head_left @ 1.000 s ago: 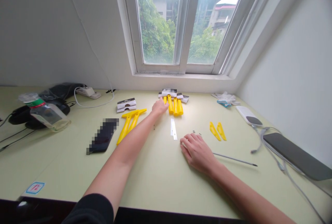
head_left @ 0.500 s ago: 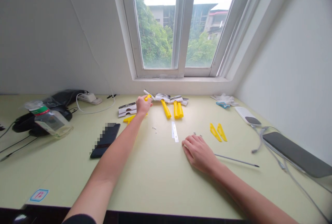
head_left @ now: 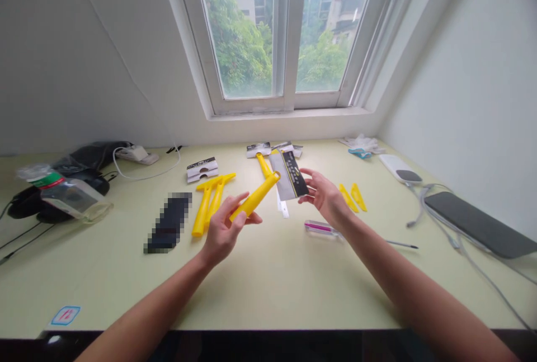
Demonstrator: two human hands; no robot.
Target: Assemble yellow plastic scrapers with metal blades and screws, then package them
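My left hand (head_left: pixel 224 227) grips a yellow plastic handle (head_left: pixel 255 197), raised above the table and tilted up to the right. At its far end hangs a black and grey header card (head_left: pixel 296 176). Fingers apart, my right hand (head_left: pixel 321 191) is at the card's right edge; whether it pinches the card I cannot tell. Two yellow T-shaped scrapers (head_left: pixel 215 197) lie left of my left hand. Behind the card is another yellow handle (head_left: pixel 263 165) with a card. A screwdriver (head_left: pixel 323 227) with a clear and pink handle lies below my right forearm, which covers part of it.
Two yellow triangular pieces (head_left: pixel 352 198) lie at the right. A white strip (head_left: pixel 283 209) is partly hidden. Folded cards (head_left: pixel 202 169), a dark pixelated phone-like object (head_left: pixel 168 222) and a plastic bottle (head_left: pixel 79 197) are on the left. Cables and a dark slab (head_left: pixel 482 222) line the right side.
My left hand has come back from the far side with the yellow handle and its card. My right hand has risen off the table toward the card, uncovering the screwdriver handle.
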